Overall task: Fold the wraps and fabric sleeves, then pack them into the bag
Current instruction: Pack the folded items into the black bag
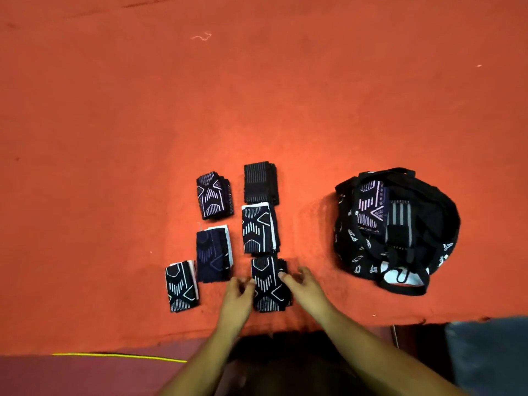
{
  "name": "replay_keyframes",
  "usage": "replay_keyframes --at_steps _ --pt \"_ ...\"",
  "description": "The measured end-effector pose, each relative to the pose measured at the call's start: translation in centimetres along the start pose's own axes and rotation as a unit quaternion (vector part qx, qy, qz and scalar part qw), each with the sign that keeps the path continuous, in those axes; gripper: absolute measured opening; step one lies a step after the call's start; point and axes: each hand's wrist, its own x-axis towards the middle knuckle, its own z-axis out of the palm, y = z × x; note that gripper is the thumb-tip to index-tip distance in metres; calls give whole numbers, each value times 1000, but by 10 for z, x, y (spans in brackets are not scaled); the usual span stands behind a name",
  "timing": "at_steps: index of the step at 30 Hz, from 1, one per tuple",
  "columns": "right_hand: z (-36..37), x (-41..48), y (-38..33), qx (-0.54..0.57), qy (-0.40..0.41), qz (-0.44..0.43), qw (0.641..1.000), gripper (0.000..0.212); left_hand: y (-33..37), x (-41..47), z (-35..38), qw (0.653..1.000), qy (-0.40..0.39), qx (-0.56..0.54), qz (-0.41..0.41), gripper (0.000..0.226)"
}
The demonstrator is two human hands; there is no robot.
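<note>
Orange felt surface [257,95], lower centre: folded black fabric sleeve with white line pattern [267,284] lies flat between left hand [238,292] and right hand [304,282], whose curled fingers pinch its side edges; open black printed bag [348,247] at right.

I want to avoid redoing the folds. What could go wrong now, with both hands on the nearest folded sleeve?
1. The left hand and right hand pinch only the edges of the nearest folded sleeve; lifted so, it may unfold.
2. Straps lie across the mouth of the bag; the sleeve could catch there.
</note>
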Motion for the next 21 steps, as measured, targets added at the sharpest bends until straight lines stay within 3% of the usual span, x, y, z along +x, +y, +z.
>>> replay_keyframes --at_steps 3,6,9,11,13,15,17,21 --pt "20 15 16 25 -1 27 999 44 -9 20 1 996 -31 -1 -78 35" --pt "29 26 18 31 5 24 999 16 -6 38 7 993 -62 -37 -92 36" --pt "40 39 26 31 13 20 999 21 -16 60 14 984 -110 -75 -116 49" --pt "45 49 36 38 27 20 999 25 -23 68 21 979 -136 -95 -119 42" --pt "46 56 41 50 20 15 998 19 -30 74 28 977 -146 -102 -116 26" --pt "44 58 42 66 -3 16 998 10 -35 75 33 970 -178 -114 -122 40" --pt "41 54 39 76 -30 26 996 16 -37 70 35 961 -203 -139 -130 55" --pt "32 34 29 107 -60 15 992 23 -23 45 31 947 -227 -184 -137 45"
